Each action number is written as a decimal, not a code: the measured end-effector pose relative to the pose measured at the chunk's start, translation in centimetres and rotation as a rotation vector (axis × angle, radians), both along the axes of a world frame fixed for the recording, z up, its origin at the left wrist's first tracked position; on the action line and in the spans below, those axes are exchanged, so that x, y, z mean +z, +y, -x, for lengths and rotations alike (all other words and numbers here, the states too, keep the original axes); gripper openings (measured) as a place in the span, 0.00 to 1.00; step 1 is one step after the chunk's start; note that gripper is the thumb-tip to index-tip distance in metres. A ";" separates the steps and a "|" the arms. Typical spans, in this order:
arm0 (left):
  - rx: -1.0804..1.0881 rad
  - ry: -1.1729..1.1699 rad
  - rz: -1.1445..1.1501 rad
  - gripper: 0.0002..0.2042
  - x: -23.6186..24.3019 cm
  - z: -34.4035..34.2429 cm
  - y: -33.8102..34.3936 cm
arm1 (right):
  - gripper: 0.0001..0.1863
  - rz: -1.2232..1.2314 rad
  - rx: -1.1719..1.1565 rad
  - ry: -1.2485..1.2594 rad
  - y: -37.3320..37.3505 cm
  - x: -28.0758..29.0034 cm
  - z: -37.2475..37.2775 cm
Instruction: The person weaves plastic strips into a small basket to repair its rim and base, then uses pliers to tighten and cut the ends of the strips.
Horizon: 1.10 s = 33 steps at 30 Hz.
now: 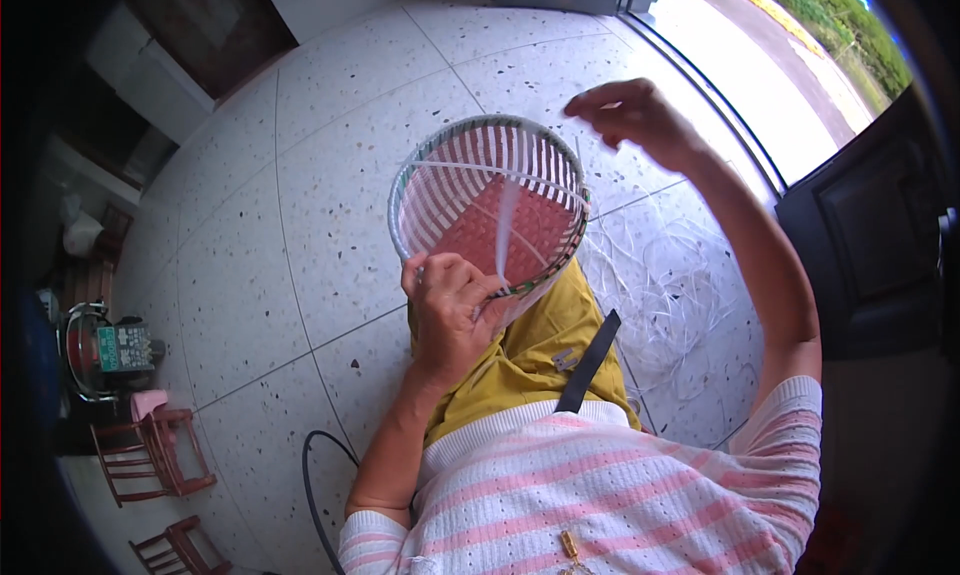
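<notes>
A round woven basket (489,207) sits tilted over my lap, its open top facing up. Its walls are white strips, its base is reddish, and a green and grey band runs around the rim. At the near side, my left hand (452,300) is closed around the rim. One pale flat strip (506,220) hangs blurred across the opening from top to bottom; another thin strip (480,166) spans it sideways. Up in the air, right of the basket and apart from it, is my right hand (640,123). Its fingers are bent and spread, with nothing visible in them.
A loose tangle of white strips (670,300) lies on the speckled tile floor to my right. Small wooden chairs (155,450) stand at the left. An open doorway (770,60) lies at the far right, beside a dark door (865,230). A black strap (590,363) rests on my lap.
</notes>
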State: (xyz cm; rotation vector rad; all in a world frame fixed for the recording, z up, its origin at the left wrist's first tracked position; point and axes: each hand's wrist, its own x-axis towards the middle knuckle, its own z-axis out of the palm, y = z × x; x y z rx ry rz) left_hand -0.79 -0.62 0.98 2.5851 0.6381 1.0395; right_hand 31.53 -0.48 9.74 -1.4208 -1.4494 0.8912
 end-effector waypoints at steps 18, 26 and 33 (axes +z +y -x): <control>-0.043 -0.118 0.132 0.24 -2.1 0.4 -1.1 | 0.07 0.640 0.301 0.247 -1.0 -6.4 11.5; -0.066 -0.165 0.143 0.24 -2.1 0.3 -1.2 | 0.12 0.744 0.377 0.466 -0.9 -6.1 11.4; -0.078 -0.141 0.145 0.24 -2.1 0.6 -1.2 | 0.08 0.872 0.372 0.435 -0.4 -6.4 11.5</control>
